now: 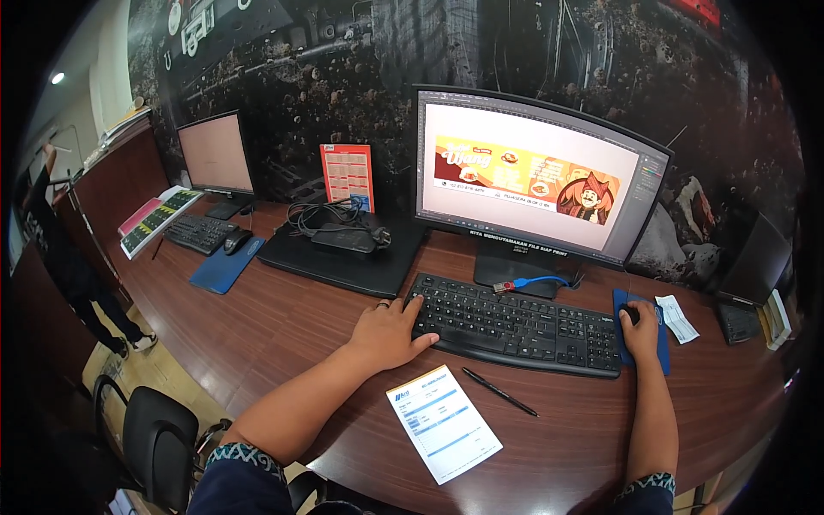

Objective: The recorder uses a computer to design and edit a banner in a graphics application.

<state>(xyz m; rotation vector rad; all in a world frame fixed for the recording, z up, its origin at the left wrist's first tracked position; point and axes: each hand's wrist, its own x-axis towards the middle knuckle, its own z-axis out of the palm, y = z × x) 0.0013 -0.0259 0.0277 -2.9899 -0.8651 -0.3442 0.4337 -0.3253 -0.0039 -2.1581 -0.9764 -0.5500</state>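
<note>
My left hand point(386, 333) lies on the left end of a black keyboard point(519, 324), its fingers stretched over the keys and the thumb held apart. My right hand point(639, 336) is closed over a dark computer mouse point(633, 316), mostly hidden beneath it, on a blue mouse pad point(661, 354). Behind the keyboard stands a monitor point(524, 221) that shows a yellow and orange food banner with a cartoon figure in an editing program. A printed form point(442, 425) and a black pen point(500, 392) lie between my forearms.
Left of the monitor, a closed black laptop point(335, 262) carries a power adapter point(348, 238) with coiled cable. A blue cable point(541, 280) lies by the monitor's foot. Farther left are a second monitor point(215, 154) and keyboard point(197, 234). Another person point(73, 257) stands beyond the desk.
</note>
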